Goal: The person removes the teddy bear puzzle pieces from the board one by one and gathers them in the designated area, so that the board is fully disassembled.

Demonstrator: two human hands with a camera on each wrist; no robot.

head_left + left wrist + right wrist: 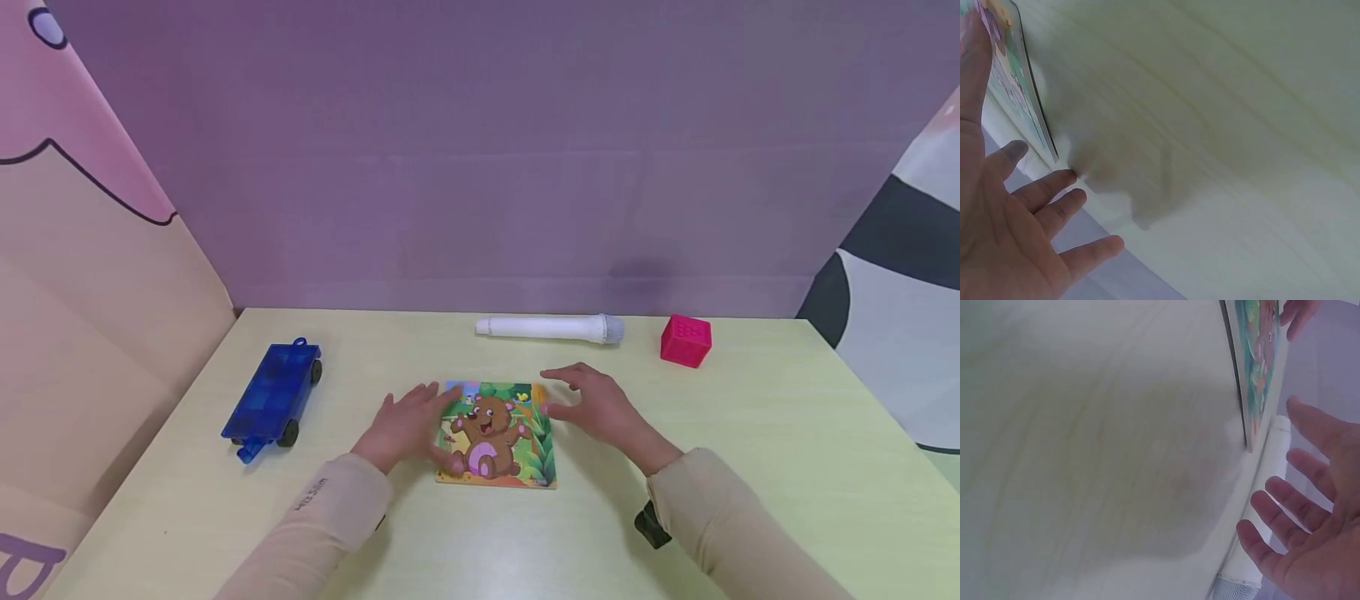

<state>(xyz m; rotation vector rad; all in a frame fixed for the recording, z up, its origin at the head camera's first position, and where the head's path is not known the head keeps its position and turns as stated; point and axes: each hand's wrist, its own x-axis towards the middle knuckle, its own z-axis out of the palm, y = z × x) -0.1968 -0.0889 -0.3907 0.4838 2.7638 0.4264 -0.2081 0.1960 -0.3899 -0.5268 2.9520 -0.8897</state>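
A flat square board point(491, 433) printed with a smiling brown bear lies on the table between the two hands. My left hand point(408, 427) is at its left side, fingers spread, with thumb and forefinger reaching over the picture; whether they touch it I cannot tell. At the board's right edge is my right hand point(600, 408), its fingers loosely extended and nothing in its grasp. In the left wrist view the left hand point(1022, 219) shows its palm beside the board's edge point(1032, 94). The right wrist view has the right hand point(1310, 512) apart from the board point(1260, 362).
Behind the board a white toy microphone point(547, 328) lies near the table's back edge. A pink-red cube point(686, 341) stands at the back right. On the left is a blue toy wagon point(273, 396) with black wheels. A purple partition point(495, 167) rises behind the table.
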